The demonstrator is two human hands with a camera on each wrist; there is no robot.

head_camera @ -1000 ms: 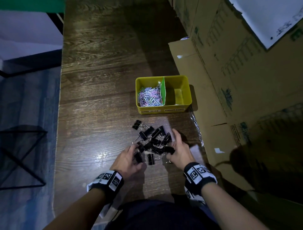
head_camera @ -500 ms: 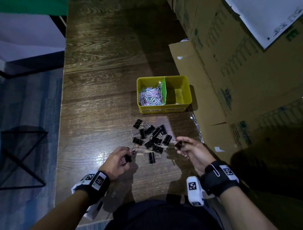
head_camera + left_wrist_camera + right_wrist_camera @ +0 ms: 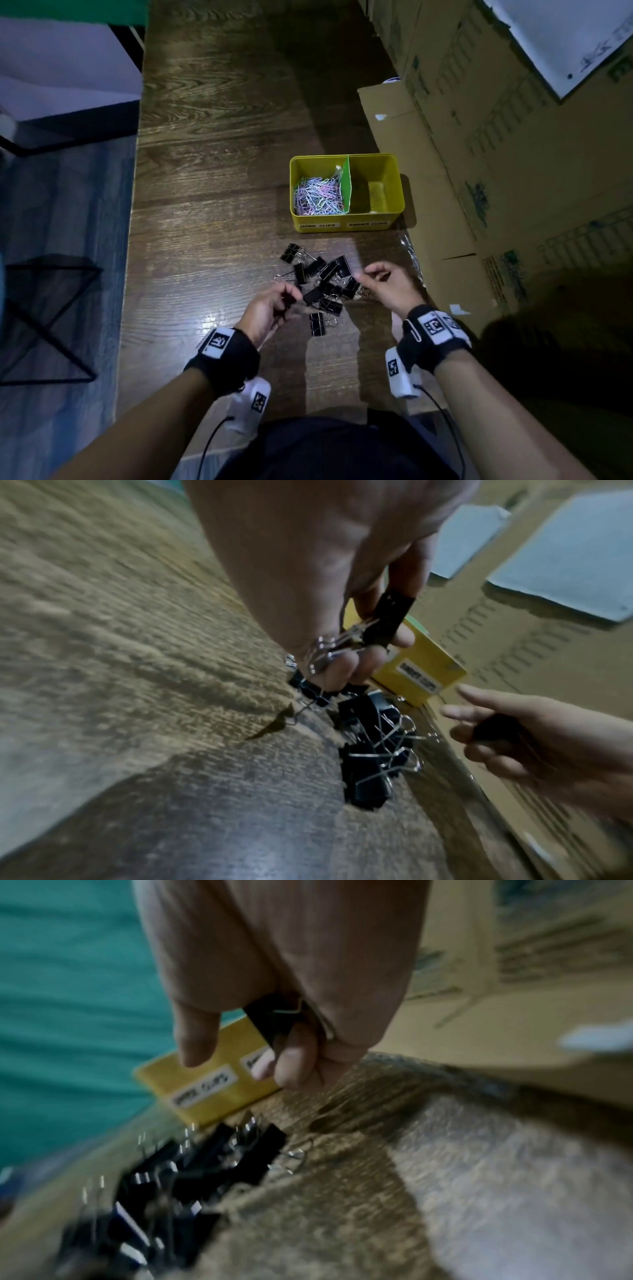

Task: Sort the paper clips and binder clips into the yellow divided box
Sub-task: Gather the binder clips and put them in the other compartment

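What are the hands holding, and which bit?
Each holds a black binder clip: left hand grips one by its body; right hand pinches another, grip spot unclear.

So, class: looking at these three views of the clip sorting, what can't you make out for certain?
- Labels on the yellow box: too small in the head view, blurred in the wrist views.
- How many binder clips are piled: they overlap.
- How many clips the left hand holds: fingers cover its grip.
- The right hand: a black clip shows, mostly hidden and blurred.
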